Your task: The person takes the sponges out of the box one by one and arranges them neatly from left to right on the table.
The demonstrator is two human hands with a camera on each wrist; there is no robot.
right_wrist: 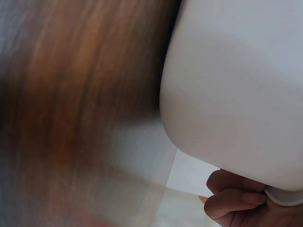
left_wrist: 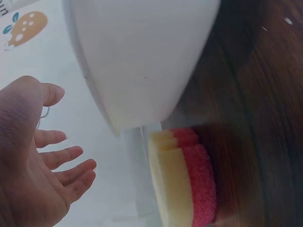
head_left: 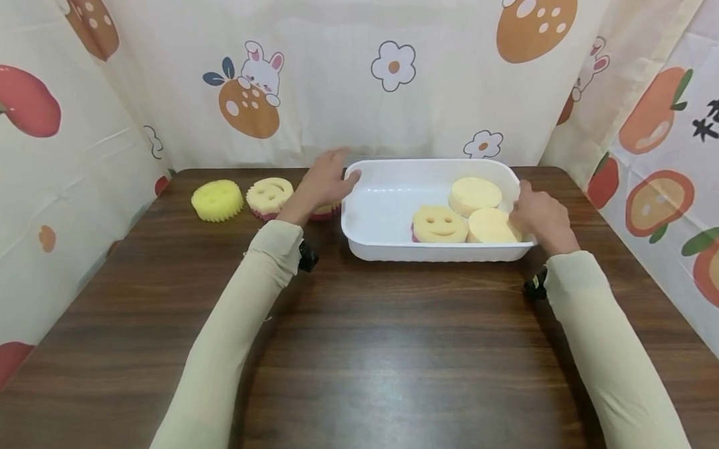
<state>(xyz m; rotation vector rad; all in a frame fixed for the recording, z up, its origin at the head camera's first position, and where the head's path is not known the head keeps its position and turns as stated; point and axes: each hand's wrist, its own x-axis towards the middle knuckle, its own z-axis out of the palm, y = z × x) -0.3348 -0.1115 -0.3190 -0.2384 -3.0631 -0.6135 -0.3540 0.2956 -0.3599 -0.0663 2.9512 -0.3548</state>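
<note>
A white rectangular tray (head_left: 433, 253) stands towards the back of the table. My right hand (head_left: 540, 216) grips its right end, with the fingers (right_wrist: 232, 201) curled under the rim in the right wrist view. Beside the tray's left end is my left hand (head_left: 325, 183), its fingers loosely spread and holding nothing; a gap to the tray shows in the left wrist view. Inside the tray lie a smiley-face sponge (head_left: 440, 224) and two plain round cream sponges, one at the back (head_left: 475, 195) and one in front (head_left: 492, 225). A cream-and-red sponge (left_wrist: 182, 184) sits near my left hand, partly hidden behind the wrist in the head view.
Left of the tray, a smiley sponge (head_left: 270, 194) and a yellow scalloped sponge (head_left: 217, 200) lie in a row on the dark wood table (head_left: 378, 359). Printed curtains (head_left: 342, 70) hang behind the table and along both sides.
</note>
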